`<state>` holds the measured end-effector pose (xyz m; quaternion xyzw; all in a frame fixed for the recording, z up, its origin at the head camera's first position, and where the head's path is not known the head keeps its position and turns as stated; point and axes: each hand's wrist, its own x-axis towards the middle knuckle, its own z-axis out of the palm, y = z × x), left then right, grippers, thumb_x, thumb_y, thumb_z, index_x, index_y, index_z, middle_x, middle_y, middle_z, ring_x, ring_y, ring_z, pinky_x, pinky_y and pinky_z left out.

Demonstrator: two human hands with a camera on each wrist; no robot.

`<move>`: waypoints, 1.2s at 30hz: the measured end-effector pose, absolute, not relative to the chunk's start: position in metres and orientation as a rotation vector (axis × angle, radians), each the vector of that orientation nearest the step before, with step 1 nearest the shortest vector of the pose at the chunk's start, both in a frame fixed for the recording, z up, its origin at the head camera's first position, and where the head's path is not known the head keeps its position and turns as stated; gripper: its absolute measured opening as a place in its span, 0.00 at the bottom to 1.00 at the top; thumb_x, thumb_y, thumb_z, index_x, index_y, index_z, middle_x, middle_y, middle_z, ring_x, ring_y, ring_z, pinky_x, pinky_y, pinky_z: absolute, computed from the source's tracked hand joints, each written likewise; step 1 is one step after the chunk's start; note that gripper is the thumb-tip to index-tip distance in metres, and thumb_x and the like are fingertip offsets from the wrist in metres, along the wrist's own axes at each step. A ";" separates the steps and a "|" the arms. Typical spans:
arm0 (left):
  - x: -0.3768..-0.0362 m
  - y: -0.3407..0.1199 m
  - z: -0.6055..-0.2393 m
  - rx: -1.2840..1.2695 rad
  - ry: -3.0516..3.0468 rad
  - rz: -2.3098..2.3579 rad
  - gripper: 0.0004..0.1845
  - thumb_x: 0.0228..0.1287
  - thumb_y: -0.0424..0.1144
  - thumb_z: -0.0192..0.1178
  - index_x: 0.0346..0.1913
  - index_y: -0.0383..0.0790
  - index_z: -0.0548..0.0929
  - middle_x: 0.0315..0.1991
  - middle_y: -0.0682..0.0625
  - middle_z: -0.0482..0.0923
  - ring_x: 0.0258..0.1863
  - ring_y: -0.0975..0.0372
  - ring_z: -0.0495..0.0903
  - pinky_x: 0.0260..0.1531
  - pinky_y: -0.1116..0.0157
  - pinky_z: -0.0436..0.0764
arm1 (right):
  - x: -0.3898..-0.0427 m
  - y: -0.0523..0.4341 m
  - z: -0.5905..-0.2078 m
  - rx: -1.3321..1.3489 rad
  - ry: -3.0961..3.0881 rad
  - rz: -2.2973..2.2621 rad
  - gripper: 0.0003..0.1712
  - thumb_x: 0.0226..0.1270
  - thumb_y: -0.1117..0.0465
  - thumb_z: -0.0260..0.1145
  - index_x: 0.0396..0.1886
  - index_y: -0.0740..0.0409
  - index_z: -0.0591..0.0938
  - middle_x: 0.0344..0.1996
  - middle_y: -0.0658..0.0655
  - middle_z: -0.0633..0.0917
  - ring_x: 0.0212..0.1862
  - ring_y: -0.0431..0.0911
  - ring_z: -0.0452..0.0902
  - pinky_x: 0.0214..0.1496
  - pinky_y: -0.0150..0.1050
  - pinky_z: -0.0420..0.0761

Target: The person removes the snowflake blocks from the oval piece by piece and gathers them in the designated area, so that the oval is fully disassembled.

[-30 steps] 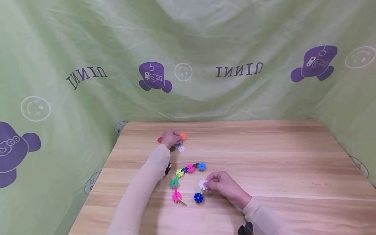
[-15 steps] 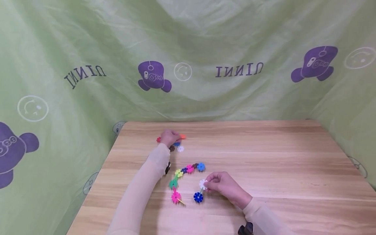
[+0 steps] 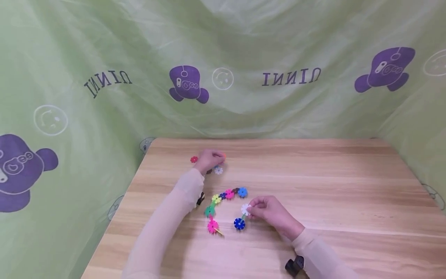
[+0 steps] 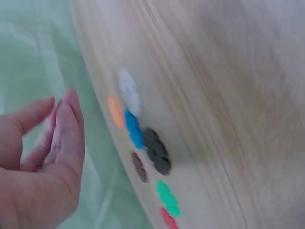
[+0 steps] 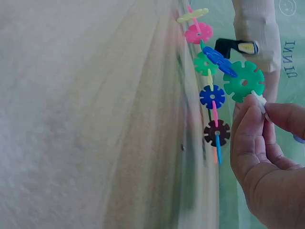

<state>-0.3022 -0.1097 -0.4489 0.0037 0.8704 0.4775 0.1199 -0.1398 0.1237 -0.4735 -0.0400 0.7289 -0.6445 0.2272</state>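
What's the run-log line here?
left hand: near far discs, none visibly held; right hand: pinches white disc, linked with green disc and dark blue disc; longer chain: on table, apart

My left hand point(image 4: 52, 162) sits at the lower left of the frame, thumb drawn near the fingertips, against pale green cloth point(image 4: 28, 52). Across the middle, a blurred row slants down the wooden tabletop point(image 4: 233, 105): a white piece point(image 4: 129, 90) uppermost, an orange piece point(image 4: 115, 112), a blue piece point(image 4: 134, 129), a dark piece point(image 4: 157, 150), a smaller brown piece point(image 4: 139, 167), then a green piece point(image 4: 168, 198) and a red piece point(image 4: 168, 218) at the bottom edge.
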 end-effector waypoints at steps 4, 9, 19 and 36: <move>-0.280 -0.094 -0.438 0.310 2.417 1.276 0.14 0.60 0.43 0.62 0.47 0.42 0.82 0.39 0.48 0.84 0.39 0.59 0.83 0.49 0.58 0.80 | -0.140 0.125 -0.468 -0.113 2.021 -1.783 0.12 0.57 0.65 0.66 0.38 0.69 0.77 0.32 0.61 0.84 0.38 0.52 0.82 0.43 0.43 0.83; -0.249 -0.076 -0.426 0.569 2.253 1.106 0.15 0.59 0.48 0.63 0.46 0.46 0.83 0.41 0.50 0.84 0.40 0.63 0.82 0.49 0.62 0.79 | -0.140 0.127 -0.466 -0.142 2.037 -1.784 0.13 0.58 0.65 0.66 0.39 0.69 0.77 0.31 0.59 0.85 0.38 0.52 0.82 0.44 0.41 0.83; -0.211 -0.068 -0.423 0.620 2.186 1.046 0.13 0.53 0.45 0.68 0.41 0.47 0.85 0.34 0.58 0.85 0.38 0.65 0.81 0.47 0.63 0.75 | -0.139 0.132 -0.465 -0.173 2.012 -1.827 0.16 0.59 0.64 0.66 0.41 0.71 0.77 0.35 0.59 0.84 0.38 0.47 0.81 0.45 0.41 0.83; -0.195 -0.059 -0.436 0.565 2.145 1.131 0.06 0.51 0.38 0.69 0.34 0.46 0.85 0.29 0.54 0.85 0.34 0.59 0.84 0.48 0.64 0.74 | -0.140 0.135 -0.464 -0.165 1.999 -1.859 0.19 0.57 0.61 0.68 0.42 0.71 0.77 0.35 0.61 0.85 0.42 0.54 0.81 0.47 0.40 0.82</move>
